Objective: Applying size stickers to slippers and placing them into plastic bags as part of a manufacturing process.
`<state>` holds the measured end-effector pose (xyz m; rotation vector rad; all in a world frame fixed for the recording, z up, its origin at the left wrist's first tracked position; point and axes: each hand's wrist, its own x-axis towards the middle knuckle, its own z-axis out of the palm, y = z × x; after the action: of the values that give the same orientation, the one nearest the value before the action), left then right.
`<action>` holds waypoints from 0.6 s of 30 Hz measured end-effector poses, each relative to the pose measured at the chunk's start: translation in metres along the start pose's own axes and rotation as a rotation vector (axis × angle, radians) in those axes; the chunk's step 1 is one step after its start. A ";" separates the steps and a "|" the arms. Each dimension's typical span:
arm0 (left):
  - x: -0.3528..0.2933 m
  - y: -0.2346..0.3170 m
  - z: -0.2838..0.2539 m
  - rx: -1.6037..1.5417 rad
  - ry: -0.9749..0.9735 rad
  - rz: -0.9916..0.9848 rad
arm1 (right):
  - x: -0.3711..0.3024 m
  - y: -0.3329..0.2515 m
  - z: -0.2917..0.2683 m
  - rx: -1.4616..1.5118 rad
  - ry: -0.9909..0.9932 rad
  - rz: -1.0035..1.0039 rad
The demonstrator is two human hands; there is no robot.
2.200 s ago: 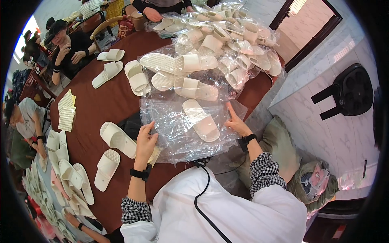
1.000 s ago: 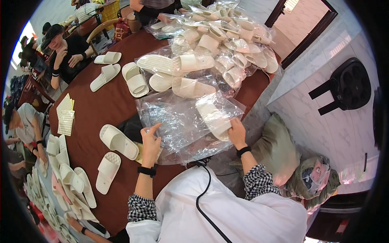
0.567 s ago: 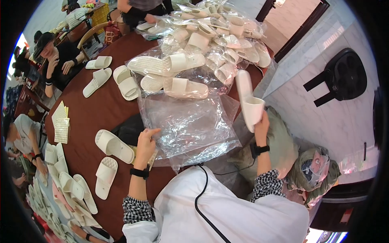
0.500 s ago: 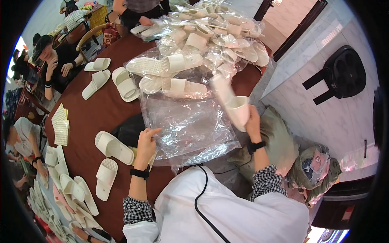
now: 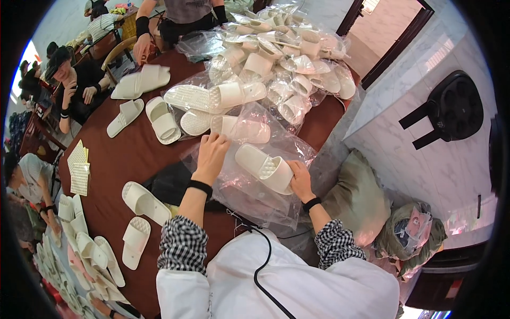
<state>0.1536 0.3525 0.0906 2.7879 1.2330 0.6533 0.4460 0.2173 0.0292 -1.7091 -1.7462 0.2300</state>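
Note:
My right hand (image 5: 302, 182) grips a white slide slipper (image 5: 264, 166) by its strap end, over a clear plastic bag (image 5: 234, 194) spread at the table's near edge. The slipper's toe points up and to the left. My left hand (image 5: 213, 154) is closed on the bag's upper left part; the pinched film is hardly visible under its fingers. Just beyond that hand lie two more white slippers, one (image 5: 215, 95) above the other (image 5: 241, 127), partly under clear film.
A heap of bagged white slippers (image 5: 276, 48) covers the far side of the brown table (image 5: 101, 159). Loose slippers (image 5: 137, 242) and pale textured sheets (image 5: 79, 169) lie at left. Co-workers sit and stand around the left and far edges. A sack (image 5: 356, 196) stands at right.
My right hand has brought the slipper down and left over the bag. My left hand has moved up to the bag's upper part. Across the table, a co-worker's hand has moved left, by a slipper pair.

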 end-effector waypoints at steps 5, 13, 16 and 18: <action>0.006 -0.024 0.027 0.052 0.045 -0.090 | 0.020 0.004 0.022 0.018 -0.017 0.053; -0.012 -0.001 -0.001 0.136 0.152 -0.234 | 0.022 0.018 0.046 -0.180 -0.202 -0.009; -0.050 0.021 -0.001 -0.012 0.113 -0.339 | 0.022 0.021 0.051 -0.232 -0.207 -0.020; -0.075 0.043 0.000 0.046 -0.021 -0.381 | 0.026 0.021 0.051 -0.241 -0.214 -0.051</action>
<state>0.1388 0.2694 0.0709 2.4744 1.7276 0.5686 0.4364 0.2605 -0.0120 -1.8633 -2.0414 0.1917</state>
